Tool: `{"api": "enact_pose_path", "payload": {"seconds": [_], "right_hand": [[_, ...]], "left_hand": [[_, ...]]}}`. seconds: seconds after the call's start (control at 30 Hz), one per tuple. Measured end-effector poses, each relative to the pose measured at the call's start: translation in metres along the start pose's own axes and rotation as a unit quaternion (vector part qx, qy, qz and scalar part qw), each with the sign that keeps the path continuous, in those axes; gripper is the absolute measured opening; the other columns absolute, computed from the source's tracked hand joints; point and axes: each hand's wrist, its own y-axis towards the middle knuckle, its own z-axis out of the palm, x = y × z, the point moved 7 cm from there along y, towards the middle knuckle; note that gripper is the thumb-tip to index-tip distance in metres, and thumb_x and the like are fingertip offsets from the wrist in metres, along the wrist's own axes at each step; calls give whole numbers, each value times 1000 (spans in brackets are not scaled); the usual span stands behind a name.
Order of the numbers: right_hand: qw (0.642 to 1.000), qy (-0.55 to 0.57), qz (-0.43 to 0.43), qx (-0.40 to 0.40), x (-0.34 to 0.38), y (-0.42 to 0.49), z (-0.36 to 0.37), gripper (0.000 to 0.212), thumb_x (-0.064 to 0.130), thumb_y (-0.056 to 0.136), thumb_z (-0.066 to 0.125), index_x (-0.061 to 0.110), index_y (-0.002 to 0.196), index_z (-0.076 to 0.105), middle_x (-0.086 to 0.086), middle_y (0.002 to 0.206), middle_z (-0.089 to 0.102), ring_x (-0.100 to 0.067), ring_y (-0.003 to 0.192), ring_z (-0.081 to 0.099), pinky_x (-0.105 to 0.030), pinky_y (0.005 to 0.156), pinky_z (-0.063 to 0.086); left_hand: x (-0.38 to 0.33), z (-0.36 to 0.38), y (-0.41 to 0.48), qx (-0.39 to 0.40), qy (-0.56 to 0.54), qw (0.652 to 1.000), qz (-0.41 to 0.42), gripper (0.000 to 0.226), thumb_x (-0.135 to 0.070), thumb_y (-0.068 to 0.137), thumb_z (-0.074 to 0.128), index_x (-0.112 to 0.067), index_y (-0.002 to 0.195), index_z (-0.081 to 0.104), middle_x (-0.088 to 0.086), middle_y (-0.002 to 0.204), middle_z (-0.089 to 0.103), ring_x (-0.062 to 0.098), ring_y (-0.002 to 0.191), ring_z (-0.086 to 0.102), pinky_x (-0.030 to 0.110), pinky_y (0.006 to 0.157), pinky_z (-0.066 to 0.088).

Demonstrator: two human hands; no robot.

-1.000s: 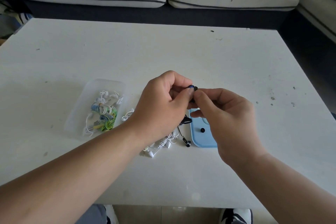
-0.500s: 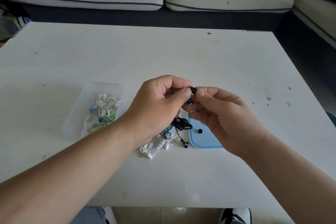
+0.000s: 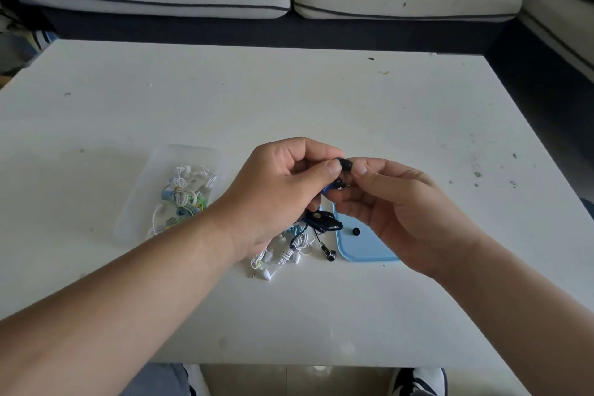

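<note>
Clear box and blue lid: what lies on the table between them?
In the head view, a heap of white earphones and a black earbud, partly hidden under the left hand.

No lettering, brand, number or sign can be read: none is made out on the dark earphone (image 3: 345,166) pinched between the left hand (image 3: 276,199) and the right hand (image 3: 401,209), nor on the blue lid (image 3: 363,249) under the right hand.

Below the left hand (image 3: 276,193) and right hand (image 3: 408,212), tangled earphones (image 3: 283,254) and a blue lid (image 3: 360,251) carrying a black ear tip (image 3: 355,231) crowd the table (image 3: 289,100). A clear box (image 3: 189,148) blocks the left. Open passage lies over the far half, the right side and the near edge.
</note>
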Motion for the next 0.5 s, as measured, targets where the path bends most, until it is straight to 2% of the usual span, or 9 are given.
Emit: {"api": "enact_pose_path", "payload": {"seconds": [0.13,0.2,0.3,0.5], "right_hand": [[1000,2,2,1,-1,1,-2,22,19,86,65,2,96,74,-12,93,74,-24,83,73,-31,77,61],[1000,-4,-4,-3,0,1,-3,23,20,86,65,1,97,73,-14,93,74,-24,82,73,-31,77,62],[1000,-17,-14,-12,0,1,-5,29,21,84,67,-3,100,71,-16,91,74,-24,80,73,-31,75,61],[999,-27,-23,-21,-2,2,-7,33,20,84,67,-6,103,70,-19,90,73,-24,79,73,-31,73,61]], "left_hand": [[-1,1,1,-3,-1,1000,-2,13,-9,98,69,-14,106,77,9,82,73,23,65,58,38,68,52],[-1,1,1,-4,-1,1000,-2,13,-8,98,69,-13,106,77,6,81,74,21,64,61,35,67,54],[-1,2,0,-2,3,1000,-1,13,-7,97,69,-13,107,77,5,83,75,15,66,65,29,65,54],[3,1,0,-2,17,1000,-5,13,-9,97,71,-15,105,79,11,91,79,19,77,72,33,70,59]]}}
